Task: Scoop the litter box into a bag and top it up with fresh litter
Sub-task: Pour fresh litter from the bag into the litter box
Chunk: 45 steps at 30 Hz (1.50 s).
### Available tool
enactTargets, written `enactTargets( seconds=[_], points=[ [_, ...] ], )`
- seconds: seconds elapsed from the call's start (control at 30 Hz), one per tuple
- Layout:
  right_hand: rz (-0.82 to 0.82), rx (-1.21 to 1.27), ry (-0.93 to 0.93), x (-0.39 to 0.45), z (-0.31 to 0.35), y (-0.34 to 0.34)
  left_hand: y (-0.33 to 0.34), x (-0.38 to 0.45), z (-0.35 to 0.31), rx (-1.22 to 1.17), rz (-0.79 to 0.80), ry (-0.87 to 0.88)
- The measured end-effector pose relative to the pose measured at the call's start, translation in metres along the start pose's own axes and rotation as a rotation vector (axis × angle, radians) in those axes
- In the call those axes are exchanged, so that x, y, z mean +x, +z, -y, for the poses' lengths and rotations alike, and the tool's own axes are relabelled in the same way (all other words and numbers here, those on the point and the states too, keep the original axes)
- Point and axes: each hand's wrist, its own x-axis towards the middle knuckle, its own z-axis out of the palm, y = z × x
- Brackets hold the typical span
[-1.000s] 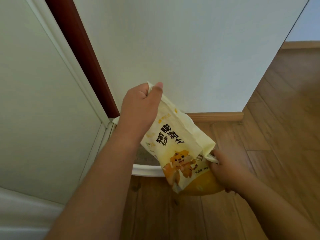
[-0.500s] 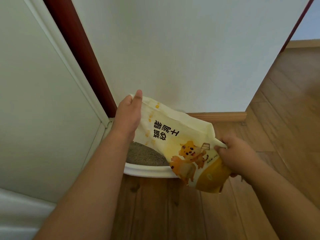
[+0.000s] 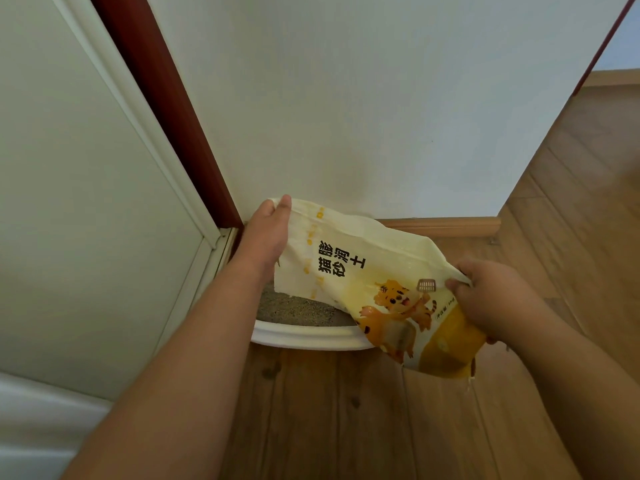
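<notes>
White wall (image 3: pixel 381 98) fills the upper middle of the view, meeting the floor at a wooden baseboard (image 3: pixel 440 226). Pale door panel (image 3: pixel 69 202) on the left, with white moulding and a dark red frame strip (image 3: pixel 162 109) running down to the corner. Wood plank floor (image 3: pixel 329 410) covers the bottom and right side.

Litter box (image 3: pixel 304 337) sits on the floor in the corner, against the wall and just beside the door frame. Only its white front rim and a patch of grey litter (image 3: pixel 294 308) show; the rest is hidden behind the bag and the left forearm.

Litter bag (image 3: pixel 367 289), cream and yellow with a cartoon tiger and black characters, held tilted across the box. Upper-left end is raised close to the wall; yellow lower end hangs past the front rim, above the floor. Whether anything is leaving the bag cannot be made out; its opening is not visible.

Left hand (image 3: pixel 266 233): fingers curled, thumb on top, pinching the bag's upper-left corner. Forearm crosses in front of the box's left side.

Right hand (image 3: pixel 485 299): fingers curled round the bag's right edge, gripping a fold of it beside the tiger print, over bare floor to the right of the box.
</notes>
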Motion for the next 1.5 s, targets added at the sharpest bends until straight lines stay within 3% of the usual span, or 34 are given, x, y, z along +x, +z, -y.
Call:
enactTargets(
  seconds=[0.53,0.9,1.27,1.5],
  points=[
    [-0.060,-0.018,-0.053,0.000,0.000,-0.010,0.001,0.018,0.030,-0.036,-0.109,-0.100],
    [-0.118,0.002,-0.075,-0.003,0.000,-0.027,-0.005,0.017,0.040,-0.038,-0.074,-0.196],
    [-0.128,-0.015,-0.117,-0.002,0.003,-0.024,0.000,0.018,0.052,0.206,-0.113,-0.150],
    [-0.105,-0.010,-0.126,-0.006,0.010,-0.025,-0.006,0.026,0.066,0.213,-0.085,-0.205]
  ],
)
